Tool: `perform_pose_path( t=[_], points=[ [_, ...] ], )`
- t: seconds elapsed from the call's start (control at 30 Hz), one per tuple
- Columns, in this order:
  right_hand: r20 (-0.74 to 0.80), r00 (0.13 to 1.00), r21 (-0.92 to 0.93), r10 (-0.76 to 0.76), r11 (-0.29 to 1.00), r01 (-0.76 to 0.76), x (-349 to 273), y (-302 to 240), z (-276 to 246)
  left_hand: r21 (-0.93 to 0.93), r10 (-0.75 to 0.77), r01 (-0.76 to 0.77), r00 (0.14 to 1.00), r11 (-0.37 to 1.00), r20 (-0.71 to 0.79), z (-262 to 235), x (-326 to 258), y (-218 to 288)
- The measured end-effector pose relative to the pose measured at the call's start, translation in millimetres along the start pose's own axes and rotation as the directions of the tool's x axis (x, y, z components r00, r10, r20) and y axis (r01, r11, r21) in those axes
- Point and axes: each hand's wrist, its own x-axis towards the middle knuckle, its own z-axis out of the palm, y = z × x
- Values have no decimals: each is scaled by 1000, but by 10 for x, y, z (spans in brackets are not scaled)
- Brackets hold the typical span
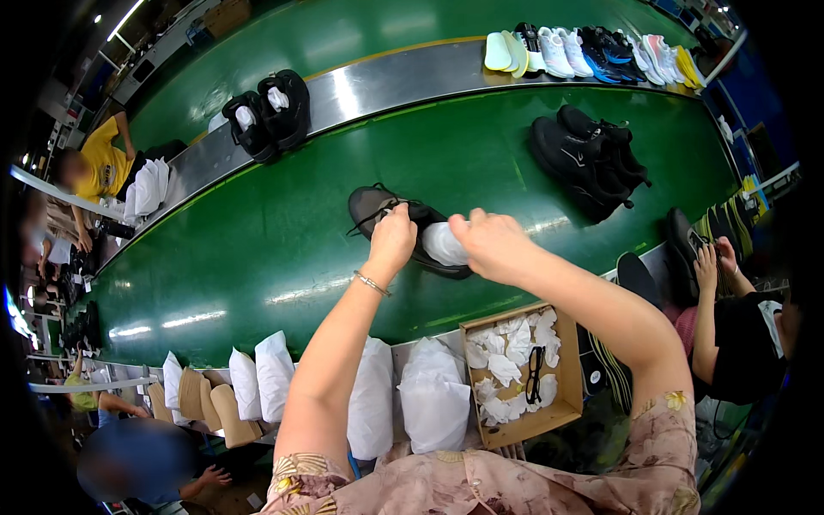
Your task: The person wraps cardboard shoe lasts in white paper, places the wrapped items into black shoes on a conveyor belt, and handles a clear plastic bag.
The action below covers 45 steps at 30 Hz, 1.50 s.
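A dark shoe (367,206) with black laces lies on the green surface in front of me, its toe toward the far left. My left hand (394,236) is closed on the shoe's upper around the tongue and laces. At the heel end, a white paper-wrapped stuffing (445,245) sits partly inside the shoe opening. My right hand (495,246) is closed on the near end of that stuffing. The fingertips of both hands are partly hidden.
A pair of black shoes (584,159) stands at the right, another black pair (268,113) on the metal ledge at the far left. Near me are white paper bundles (434,390) and a cardboard box (566,378) holding paper scraps and glasses. Other people (738,343) work nearby.
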Motion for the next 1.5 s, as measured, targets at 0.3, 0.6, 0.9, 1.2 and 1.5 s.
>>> perform_pose_path(
  t=[0.3, 0.6, 0.9, 1.2, 1.5],
  points=[
    [-320, 946, -267, -49, 963, -41, 350, -195, 1033, -38, 13, -12, 1000, 999, 24, -132, 9, -52],
    [-182, 972, -94, 150, 981, -169, 536, -305, 1309, -45, 1, 1, 1000, 999, 26, -195, -15, -40],
    [13, 994, -5, 112, 994, -112, 645, -302, 1422, -33, -50, 50, 999, 998, 1, -204, -93, -46],
    [-6, 992, 305, 129, 945, -121, 792, -120, 1434, 42, -20, 22, 999, 999, -46, -166, 21, 31],
    [-310, 931, 414, 192, 909, -49, -46, 202, 43, 122, -54, 65, 994, 990, -98, -106, 225, 375]
  ],
)
